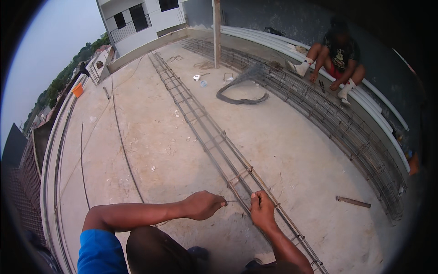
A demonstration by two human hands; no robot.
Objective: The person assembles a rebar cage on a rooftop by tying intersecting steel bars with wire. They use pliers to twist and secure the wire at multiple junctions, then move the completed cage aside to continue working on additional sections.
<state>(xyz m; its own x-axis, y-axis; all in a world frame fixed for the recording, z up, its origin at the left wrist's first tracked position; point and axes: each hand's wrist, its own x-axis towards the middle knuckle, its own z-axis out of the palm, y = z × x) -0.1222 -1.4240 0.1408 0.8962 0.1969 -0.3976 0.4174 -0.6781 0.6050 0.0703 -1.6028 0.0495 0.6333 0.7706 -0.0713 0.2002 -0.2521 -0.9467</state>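
A long, narrow cage of steel reinforcing bars [212,140] with square stirrups runs from the far end of the slab down to me. My right hand [263,211] is closed around a bar at its near part, thumb up. To the left of the cage, my left hand [204,205] is held in a pinch. A thin wire [233,201] seems to reach from its fingertips toward the cage; its ends are hard to see. Both my knees are bent below the hands.
On the right lie more rebar cages [328,121] and white pipes [372,102], where a person [340,55] sits by the wall. A wire bundle [242,98], a short rod [353,201], a post [216,36], loose bars [119,132] and an orange bucket [77,90] are around.
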